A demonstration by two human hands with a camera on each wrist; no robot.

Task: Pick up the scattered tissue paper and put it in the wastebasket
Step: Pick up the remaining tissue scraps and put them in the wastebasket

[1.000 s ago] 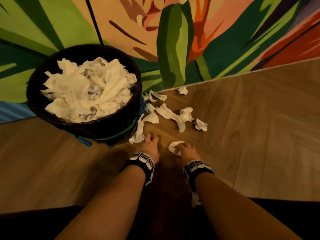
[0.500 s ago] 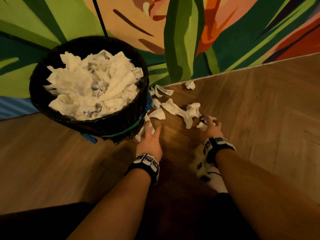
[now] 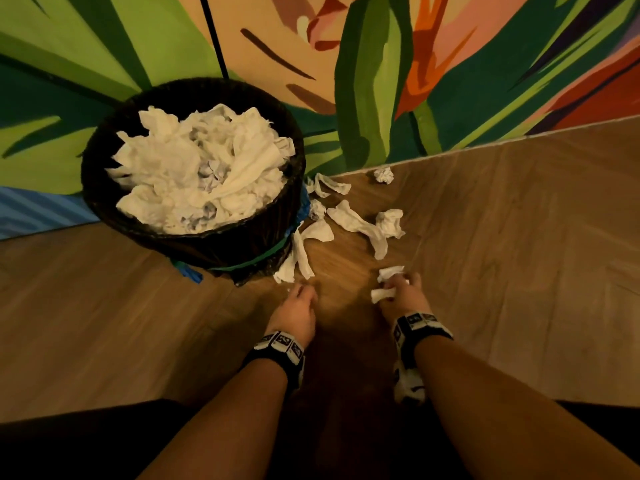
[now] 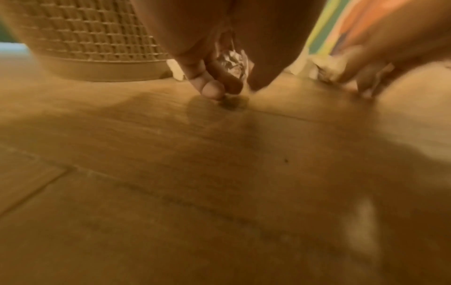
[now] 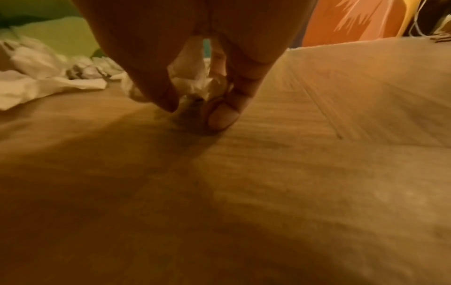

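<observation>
Since half a second ago my right hand [image 3: 401, 296] has pulled back from the far scraps toward me, now bunched around crumpled tissue [image 3: 388, 284], and my left hand [image 3: 298, 306] has drawn a little away from the wastebasket [image 3: 242, 244].

I take the wastebasket as my landmark: dark, woven, heaped to the rim with white tissue, standing on a wood-plank floor [image 3: 502, 254] against a wall painted with big green leaves and orange flowers [image 3: 381, 81].

Just right of the wastebasket's base lie scattered pieces [image 3: 356, 221]: a long twisted strip, a wad beside it, a folded strip touching the base, and a small ball [image 3: 383, 175] by the wall.

My left hand sits in front of the wastebasket, fingers curled down to the floor, pinching a small crumpled scrap [image 4: 233, 64]. My right hand, farther right, grips its tissue with fingertips [image 5: 223, 115] at the floor. The loose pieces lie beyond both hands.
</observation>
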